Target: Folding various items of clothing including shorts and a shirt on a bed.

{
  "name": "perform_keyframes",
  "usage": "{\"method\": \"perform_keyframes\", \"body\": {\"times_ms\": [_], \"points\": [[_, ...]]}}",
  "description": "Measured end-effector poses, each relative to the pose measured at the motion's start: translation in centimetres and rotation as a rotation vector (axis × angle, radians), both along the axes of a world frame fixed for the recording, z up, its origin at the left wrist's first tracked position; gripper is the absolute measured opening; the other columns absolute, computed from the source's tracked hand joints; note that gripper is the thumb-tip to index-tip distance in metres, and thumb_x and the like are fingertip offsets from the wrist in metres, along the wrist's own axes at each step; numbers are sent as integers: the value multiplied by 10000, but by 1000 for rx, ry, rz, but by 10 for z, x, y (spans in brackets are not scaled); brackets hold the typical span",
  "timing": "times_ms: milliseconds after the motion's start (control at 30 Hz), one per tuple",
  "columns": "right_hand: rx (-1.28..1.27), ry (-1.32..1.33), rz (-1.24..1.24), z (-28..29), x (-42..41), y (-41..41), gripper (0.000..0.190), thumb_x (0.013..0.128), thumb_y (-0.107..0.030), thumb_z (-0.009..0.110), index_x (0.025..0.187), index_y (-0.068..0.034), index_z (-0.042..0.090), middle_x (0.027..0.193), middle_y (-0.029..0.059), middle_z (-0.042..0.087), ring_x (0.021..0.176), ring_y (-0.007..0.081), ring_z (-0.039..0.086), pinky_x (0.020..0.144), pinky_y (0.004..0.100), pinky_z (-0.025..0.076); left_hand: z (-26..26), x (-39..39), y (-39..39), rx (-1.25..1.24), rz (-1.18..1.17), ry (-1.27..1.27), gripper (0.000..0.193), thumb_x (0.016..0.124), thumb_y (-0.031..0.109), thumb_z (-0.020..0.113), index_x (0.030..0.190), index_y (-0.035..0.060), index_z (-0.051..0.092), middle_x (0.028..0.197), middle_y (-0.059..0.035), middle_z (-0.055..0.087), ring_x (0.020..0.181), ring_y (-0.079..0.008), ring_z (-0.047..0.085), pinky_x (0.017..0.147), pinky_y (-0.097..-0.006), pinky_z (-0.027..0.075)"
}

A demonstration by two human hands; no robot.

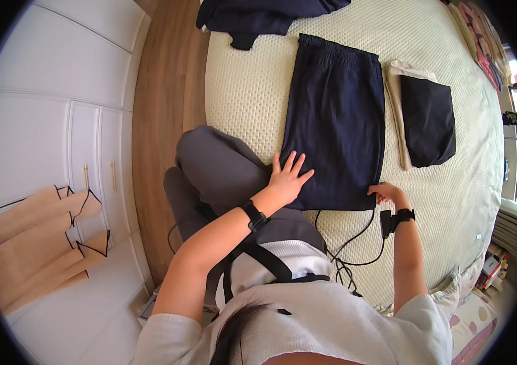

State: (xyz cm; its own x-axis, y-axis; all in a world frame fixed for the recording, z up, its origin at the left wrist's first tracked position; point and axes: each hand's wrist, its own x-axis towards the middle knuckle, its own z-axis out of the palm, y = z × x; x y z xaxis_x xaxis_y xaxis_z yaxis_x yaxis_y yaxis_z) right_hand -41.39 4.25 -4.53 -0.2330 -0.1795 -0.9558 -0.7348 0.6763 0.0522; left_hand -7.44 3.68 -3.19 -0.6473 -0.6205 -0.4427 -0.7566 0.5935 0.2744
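A dark navy skirt or pair of shorts (336,123) with a gathered elastic waistband lies flat on the bed's quilted cream cover (249,86), its waistband pointing away from me. My left hand (289,180) rests on the near left part of the cloth, palm down and fingers spread. At the near right corner, the curled fingers of my right hand (385,192) touch the edge of the cloth; whether they pinch it is hard to see. To the right lies a folded black cloth (428,121) on top of a folded beige cloth (395,91).
More dark clothing (249,16) lies at the far edge of the bed. Black cables (345,262) run between my body and the garment's hem. White cabinets (26,132) stand at the left beyond the wooden floor (160,91). Stacked clothes (479,41) lie at the far right.
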Motion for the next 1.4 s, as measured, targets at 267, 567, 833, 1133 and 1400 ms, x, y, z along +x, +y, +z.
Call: {"method": "perform_keyframes", "body": {"times_ms": [267, 567, 833, 1133, 1400], "points": [[564, -294, 373, -29, -29, -28, 204, 673, -160, 576, 800, -17, 646, 811, 103, 646, 785, 173, 622, 627, 263, 485, 1, 5, -27, 389, -75, -22, 918, 624, 458, 675, 1335, 355, 104, 1407, -72, -120, 1290, -283, -120, 952, -620, 43], [394, -259, 299, -32, -32, -21, 179, 686, -99, 555, 790, 24, 634, 777, 122, 642, 697, 232, 636, 651, 301, 521, -8, -15, -29, 399, -66, -175, 1039, 566, 508, 698, 1331, 378, 7, 1380, -110, -203, 1263, -313, -203, 912, -662, 20], [420, -249, 348, -36, -28, -23, 224, 741, -129, 488, 828, 23, 628, 823, 138, 637, 725, 247, 634, 663, 299, 514, -11, -18, -15, 221, 67, -66, 1078, 516, 431, 752, 1332, 377, 49, 1390, -123, -166, 1273, -325, -162, 900, -679, 56], [461, -109, 375, -59, -39, -20, 224, 760, -177, 486, 849, -55, 651, 917, 88, 631, 878, 197, 598, 777, 293, 455, 5, 15, 7, -118, 373, 315, 699, 673, 150, 647, 1282, 166, 304, 1345, -166, 209, 1235, -312, 238, 953, -475, 265], [-170, -79, -176, -51, -45, 30, 282, 775, -171, 435, 767, 67, 586, 697, 171, 613, 564, 280, 606, 509, 367, 505, -19, 26, -13, 195, 818, 499, 577, 662, 197, 661, 1117, -50, 408, 976, -236, 539, 917, -358, 525, 795, -365, 427]]}}
